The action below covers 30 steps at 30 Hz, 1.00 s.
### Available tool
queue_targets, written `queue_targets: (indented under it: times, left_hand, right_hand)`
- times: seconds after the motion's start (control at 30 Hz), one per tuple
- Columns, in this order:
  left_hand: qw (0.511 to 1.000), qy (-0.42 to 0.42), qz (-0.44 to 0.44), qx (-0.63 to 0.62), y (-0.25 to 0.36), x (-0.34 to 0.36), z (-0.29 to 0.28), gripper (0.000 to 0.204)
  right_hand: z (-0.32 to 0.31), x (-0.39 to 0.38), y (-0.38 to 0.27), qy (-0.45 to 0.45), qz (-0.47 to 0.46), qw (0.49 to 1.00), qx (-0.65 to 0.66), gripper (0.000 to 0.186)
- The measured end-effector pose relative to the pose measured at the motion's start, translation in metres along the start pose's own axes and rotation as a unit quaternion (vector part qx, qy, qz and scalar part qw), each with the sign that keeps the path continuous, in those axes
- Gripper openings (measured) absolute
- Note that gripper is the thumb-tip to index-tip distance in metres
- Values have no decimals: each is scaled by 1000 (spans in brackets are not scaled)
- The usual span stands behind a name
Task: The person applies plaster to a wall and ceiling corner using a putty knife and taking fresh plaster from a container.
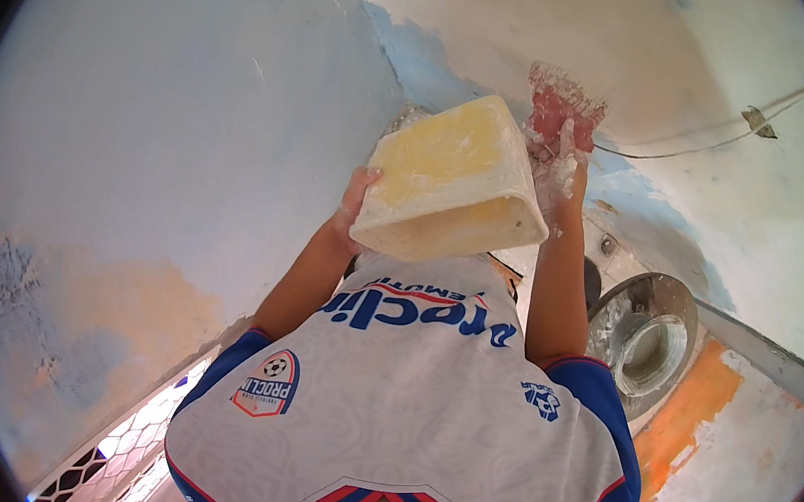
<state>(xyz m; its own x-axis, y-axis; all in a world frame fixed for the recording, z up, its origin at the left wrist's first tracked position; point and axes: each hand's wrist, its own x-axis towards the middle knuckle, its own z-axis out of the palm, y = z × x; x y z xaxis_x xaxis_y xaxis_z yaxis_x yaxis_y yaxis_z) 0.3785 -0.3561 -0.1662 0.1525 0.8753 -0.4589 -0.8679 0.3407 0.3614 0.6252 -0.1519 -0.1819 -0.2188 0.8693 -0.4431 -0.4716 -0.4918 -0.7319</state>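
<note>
A yellowish plastic tub [446,163], boxy and smeared with white paste, is held tilted in front of my chest. My left hand [353,207] grips its left side; the thumb shows at the edge and the other fingers are mostly hidden. Just right of the tub, my right hand [557,174] is coated with white paste and closed around a red putty spreader [564,106]. The spreader's blade points up and away from me, crusted with paste along its ragged-looking far edge. Whether the right hand also touches the tub I cannot tell.
A pale wall [175,80] rises on the left, and a patchy white and blue wall [698,47] on the right carries a thin cable [687,149]. Lower right, a whitish round container [651,351] sits on a dark round surface. White latticework [122,442] lies lower left.
</note>
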Motion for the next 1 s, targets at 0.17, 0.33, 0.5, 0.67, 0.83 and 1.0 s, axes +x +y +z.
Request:
queue_targets:
  times: [0.17,0.33,0.5,0.67,0.83,1.0]
  left_hand:
    - [998,24,-19,57,-12,5,14,74]
    - [997,72,11,6,-22,24,59,71]
    - [993,-24,75,-83,-28,23,66,54]
    - [971,-49,231,-27,-50,22,54,48]
    - [907,53,304,286,-46,10,59,59]
    - [698,61,329,633,-44,13,5,80]
  right_hand:
    - [23,-50,-27,10,-71,997,-43,42]
    - [7,-50,-20,84,-125,986,-74,47]
    - [0,-49,-4,95,-119,987,-45,46]
    - [-6,-47,-9,109,-80,988,-71,45]
    - [-26,-32,15,21,-71,997,19,43]
    - [-24,-33,6,30,-36,994,-94,41]
